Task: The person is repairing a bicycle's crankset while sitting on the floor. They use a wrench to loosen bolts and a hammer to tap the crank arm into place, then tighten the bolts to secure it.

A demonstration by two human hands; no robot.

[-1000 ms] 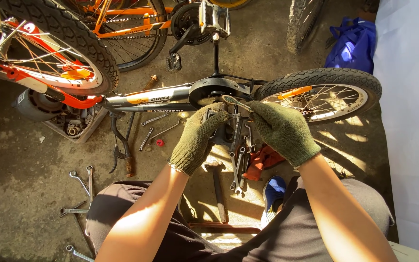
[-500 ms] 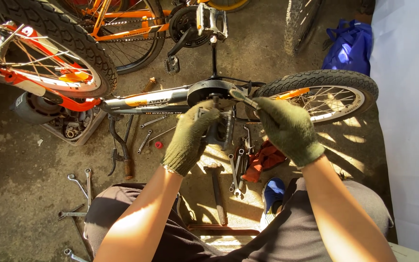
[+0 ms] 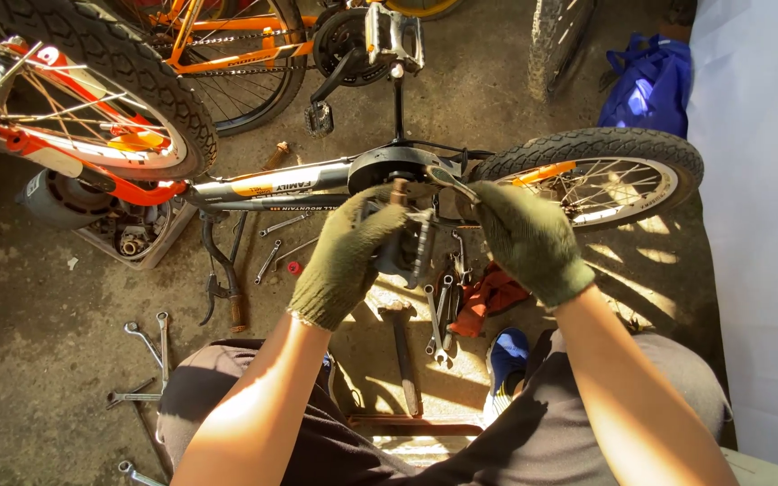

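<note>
since the left hand (image 3: pixel 346 261) is only cupped around the grey crank assembly (image 3: pixel 404 243) and pinching the rusty bolt end (image 3: pixel 399 191) with gloved fingertips, grip looks marginal: bulky glove plus a greasy part, it could slip and drop onto the wrenches (image 3: pixel 443 310) lying on the floor right below. right hand (image 3: pixel 526 238) is closed on a wrench (image 3: pixel 450 180) whose head sits at the dark round crank housing (image 3: pixel 395 167); if the head isn't fully seated it could round the fitting or jump off, knuckles then go toward the rear wheel (image 3: pixel 598 173) spokes. cannot tell from this angle whether it's seated. bike is upside down, silver frame tube (image 3: pixel 272 184) running left to an orange-framed wheel (image 3: pixel 74 99), so it may rock under torque. loose bits near the feet, a hammer (image 3: pixel 401 346), red rag (image 3: pixel 488 297), more wrenches (image 3: pixel 148 355) at lower left, are trip and lost-part risks. crank assembly itself: grey, toothed edge visible at right, partly hidden by the glove, sits just below the housing at frame centre, held off the floor. hard low sun and deep shadow, small parts are easy to lose.
</note>
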